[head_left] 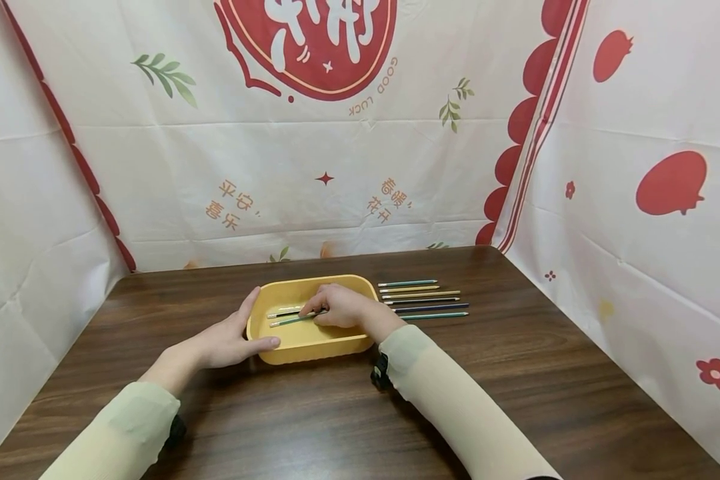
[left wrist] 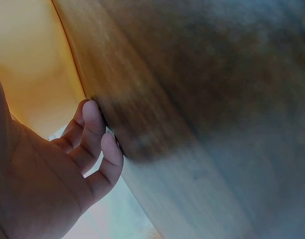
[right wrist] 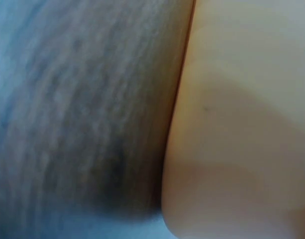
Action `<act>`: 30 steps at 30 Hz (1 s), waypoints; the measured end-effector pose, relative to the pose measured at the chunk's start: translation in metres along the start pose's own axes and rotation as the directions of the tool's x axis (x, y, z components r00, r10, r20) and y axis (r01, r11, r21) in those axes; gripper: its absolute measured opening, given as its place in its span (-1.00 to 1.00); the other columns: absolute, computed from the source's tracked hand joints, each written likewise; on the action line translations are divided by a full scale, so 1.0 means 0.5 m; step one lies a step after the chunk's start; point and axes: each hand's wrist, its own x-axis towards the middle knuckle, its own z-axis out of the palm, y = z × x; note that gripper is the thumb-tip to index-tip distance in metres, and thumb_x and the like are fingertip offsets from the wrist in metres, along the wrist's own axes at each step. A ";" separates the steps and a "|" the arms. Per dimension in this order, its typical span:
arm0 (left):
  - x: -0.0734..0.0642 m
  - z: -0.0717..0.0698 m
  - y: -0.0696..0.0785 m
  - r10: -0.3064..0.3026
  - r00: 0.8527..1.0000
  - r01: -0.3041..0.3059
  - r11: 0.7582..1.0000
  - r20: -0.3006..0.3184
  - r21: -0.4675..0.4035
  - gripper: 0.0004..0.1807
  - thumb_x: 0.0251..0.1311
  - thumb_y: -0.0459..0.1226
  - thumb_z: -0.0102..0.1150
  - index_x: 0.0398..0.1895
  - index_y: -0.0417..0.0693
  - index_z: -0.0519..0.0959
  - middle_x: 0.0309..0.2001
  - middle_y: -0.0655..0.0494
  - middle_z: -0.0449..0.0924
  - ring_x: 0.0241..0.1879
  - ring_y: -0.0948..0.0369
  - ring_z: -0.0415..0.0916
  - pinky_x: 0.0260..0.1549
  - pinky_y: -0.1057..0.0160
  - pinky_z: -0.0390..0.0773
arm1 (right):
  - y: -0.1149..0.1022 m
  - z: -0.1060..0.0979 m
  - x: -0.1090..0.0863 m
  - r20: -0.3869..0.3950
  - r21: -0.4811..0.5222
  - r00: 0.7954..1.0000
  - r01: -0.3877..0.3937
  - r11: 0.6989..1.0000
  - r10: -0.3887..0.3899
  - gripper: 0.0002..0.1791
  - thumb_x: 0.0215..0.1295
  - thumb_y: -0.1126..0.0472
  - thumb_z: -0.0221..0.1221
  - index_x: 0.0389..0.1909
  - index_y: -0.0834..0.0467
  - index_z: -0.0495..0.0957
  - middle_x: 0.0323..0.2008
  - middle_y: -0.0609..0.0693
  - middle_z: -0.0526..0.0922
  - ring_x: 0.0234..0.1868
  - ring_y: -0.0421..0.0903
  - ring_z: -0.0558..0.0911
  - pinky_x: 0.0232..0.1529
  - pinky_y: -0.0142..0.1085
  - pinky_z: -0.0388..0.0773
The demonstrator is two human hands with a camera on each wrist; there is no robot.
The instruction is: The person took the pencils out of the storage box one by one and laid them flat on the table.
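A yellow plastic box (head_left: 318, 350) stands on the table. My left hand (head_left: 225, 340) holds its left end, thumb along the front rim and fingers round the far side. In the left wrist view the curled fingers (left wrist: 111, 149) lie close against the box's outer wall (left wrist: 38, 59). My right hand (head_left: 342, 307) reaches inside over the right part of the box and pinches at pencils there. A teal pencil (head_left: 291, 321) and a black pencil (head_left: 283, 315) run left from its fingertips. The right wrist view has only the box wall (right wrist: 237, 124) and table, the hand being out of sight.
Right of the box several pencils lie in a row, among them a yellow one (head_left: 409, 289), a dark blue one (head_left: 431, 308) and a green one (head_left: 437, 315). The brown wooden table (head_left: 312, 427) meets printed white cloth (head_left: 336, 153) at the back and sides.
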 end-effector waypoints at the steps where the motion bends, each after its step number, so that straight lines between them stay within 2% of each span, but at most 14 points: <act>1: 0.000 0.000 0.000 0.000 1.000 0.000 1.000 0.000 -0.001 0.41 0.40 0.38 0.26 0.81 -0.05 -0.50 0.71 -0.51 0.00 0.66 -0.34 0.17 0.54 -0.38 0.29 | 0.000 0.001 0.000 0.001 0.003 1.000 -0.003 1.000 0.003 -0.66 0.50 0.32 0.33 0.18 -0.03 0.84 -0.14 -0.04 0.66 -0.15 -0.17 0.50 -0.03 -0.35 0.45; 14: 0.000 0.001 -0.002 -0.003 1.000 0.003 1.000 0.004 -0.003 0.42 0.40 0.39 0.26 0.81 -0.03 -0.52 0.72 -0.51 -0.03 0.66 -0.35 0.17 0.53 -0.38 0.29 | -0.002 0.002 -0.001 0.008 0.020 1.000 -0.010 1.000 0.009 -0.67 0.52 0.35 0.29 0.11 -0.04 0.86 -0.27 -0.12 0.65 -0.23 -0.27 0.49 -0.06 -0.38 0.46; 23: 0.000 0.001 -0.001 -0.001 1.000 0.001 1.000 -0.001 -0.001 0.42 0.40 0.38 0.27 0.81 -0.05 -0.50 0.71 -0.51 0.01 0.65 -0.34 0.21 0.53 -0.38 0.30 | -0.001 0.002 -0.004 -0.010 0.054 1.000 -0.024 0.998 0.024 -0.66 0.44 0.38 0.29 0.08 0.00 0.85 -0.16 -0.05 0.67 -0.16 -0.23 0.54 -0.03 -0.37 0.51; 30: 0.000 0.001 -0.002 0.004 1.000 -0.004 1.000 -0.005 0.002 0.41 0.40 0.38 0.27 0.81 -0.05 -0.49 0.70 -0.51 0.03 0.65 -0.33 0.21 0.54 -0.37 0.30 | 0.003 0.005 -0.001 -0.012 0.100 1.000 -0.019 0.995 0.020 -0.61 0.44 0.43 0.24 0.13 0.03 0.82 -0.10 -0.05 0.71 -0.14 -0.22 0.53 -0.03 -0.39 0.50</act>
